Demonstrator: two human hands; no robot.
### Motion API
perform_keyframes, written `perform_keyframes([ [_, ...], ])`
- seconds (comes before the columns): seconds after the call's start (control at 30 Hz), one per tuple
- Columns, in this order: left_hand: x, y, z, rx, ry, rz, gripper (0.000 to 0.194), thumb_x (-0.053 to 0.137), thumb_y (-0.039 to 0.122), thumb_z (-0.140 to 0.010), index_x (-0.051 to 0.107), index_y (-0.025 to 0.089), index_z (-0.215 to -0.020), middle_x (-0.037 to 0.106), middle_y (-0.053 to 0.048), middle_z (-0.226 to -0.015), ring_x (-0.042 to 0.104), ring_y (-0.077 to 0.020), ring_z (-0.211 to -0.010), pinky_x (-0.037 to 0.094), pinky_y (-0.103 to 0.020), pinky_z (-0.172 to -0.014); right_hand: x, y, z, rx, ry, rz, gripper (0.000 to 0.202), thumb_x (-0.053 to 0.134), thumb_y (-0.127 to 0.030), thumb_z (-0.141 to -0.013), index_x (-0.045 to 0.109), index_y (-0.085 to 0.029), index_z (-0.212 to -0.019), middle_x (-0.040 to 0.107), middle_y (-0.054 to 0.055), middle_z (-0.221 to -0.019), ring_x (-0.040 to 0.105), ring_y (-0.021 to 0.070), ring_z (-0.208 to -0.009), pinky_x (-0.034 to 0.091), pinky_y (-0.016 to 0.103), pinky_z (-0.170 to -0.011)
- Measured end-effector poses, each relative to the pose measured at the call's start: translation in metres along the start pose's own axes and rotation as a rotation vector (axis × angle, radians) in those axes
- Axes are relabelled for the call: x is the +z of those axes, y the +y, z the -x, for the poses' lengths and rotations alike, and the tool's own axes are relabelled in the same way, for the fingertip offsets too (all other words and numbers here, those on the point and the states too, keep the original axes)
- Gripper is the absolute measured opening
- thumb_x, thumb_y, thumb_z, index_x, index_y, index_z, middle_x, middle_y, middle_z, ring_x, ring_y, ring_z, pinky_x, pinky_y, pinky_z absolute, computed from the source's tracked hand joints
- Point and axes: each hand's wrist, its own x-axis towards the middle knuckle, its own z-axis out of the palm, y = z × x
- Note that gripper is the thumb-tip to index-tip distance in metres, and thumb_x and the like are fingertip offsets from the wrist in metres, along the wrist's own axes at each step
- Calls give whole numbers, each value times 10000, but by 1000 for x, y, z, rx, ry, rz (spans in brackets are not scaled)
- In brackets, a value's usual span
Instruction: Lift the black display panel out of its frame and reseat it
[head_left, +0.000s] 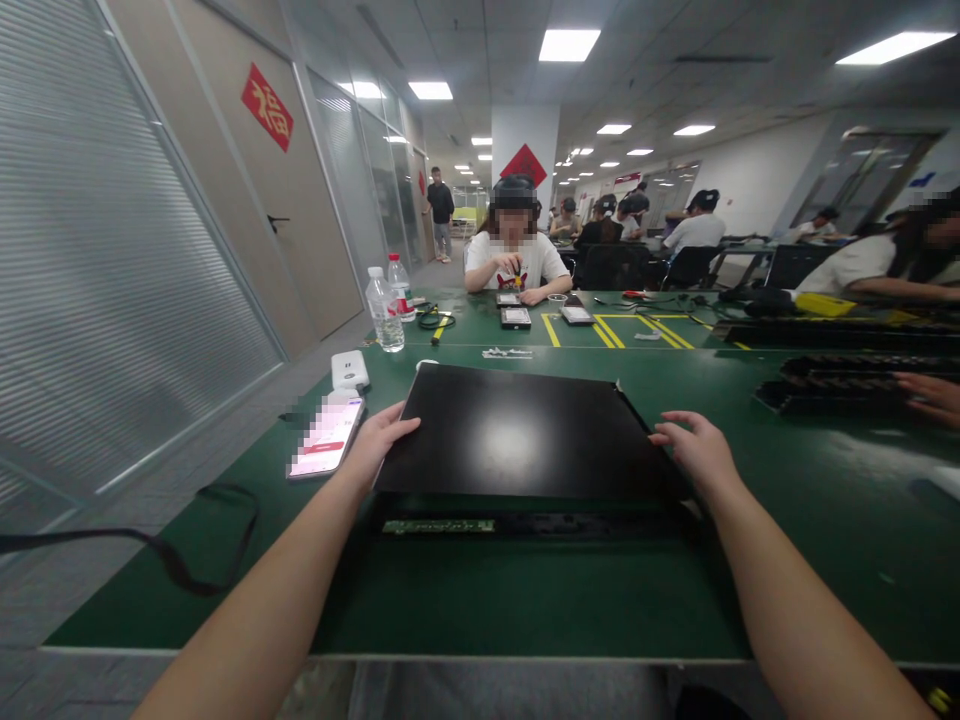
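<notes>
A glossy black flat display panel (517,430) lies in front of me, its near edge raised above the green table. Along that near edge runs a dark strip with a narrow green circuit board (439,526). My left hand (382,438) grips the panel's left edge, thumb on top and fingers along the side. At the right edge is my right hand (697,450), fingers partly bent and apart, fingertips at or very near the rim; whether they touch it I cannot tell.
A phone (326,437), a white power bank (349,370) and two water bottles (385,312) stand left. Across the table (525,610), a person (517,245) handles small drives (515,317). Dark long frames (817,385) lie right, near another person's hand (930,395). A black strap (172,560) crosses the left.
</notes>
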Motion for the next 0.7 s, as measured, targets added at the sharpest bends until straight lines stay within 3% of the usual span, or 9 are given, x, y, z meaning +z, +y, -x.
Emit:
perform_keyframes([
  [0.2, 0, 0, 1, -28, -9, -12, 467, 842, 110, -675, 785, 151, -1136, 842, -77, -845, 784, -246, -651, 637, -319, -650, -2, 0, -2, -7, 5, 70, 389, 647, -365, -714, 689, -217, -1072, 770, 70, -749, 707, 273, -755, 452, 367, -660],
  [0.37, 1, 1, 1, -40, -5, -19, 425, 839, 87, -673, 792, 144, -1091, 843, -75, -834, 783, -230, -638, 637, -298, -658, -5, -1, -1, -23, 20, 146, 305, 639, -352, -737, 699, -232, -1012, 762, 55, -717, 706, 274, -787, 437, 367, -706],
  [0.7, 2, -3, 1, -97, -39, -15, 447, 834, 76, -690, 760, 139, -1126, 847, -100, -869, 810, -264, -722, 627, -291, -606, -6, 1, -4, -76, 9, 252, 183, 623, -334, -762, 708, -250, -901, 770, 45, -727, 688, 255, -758, 421, 350, -650],
])
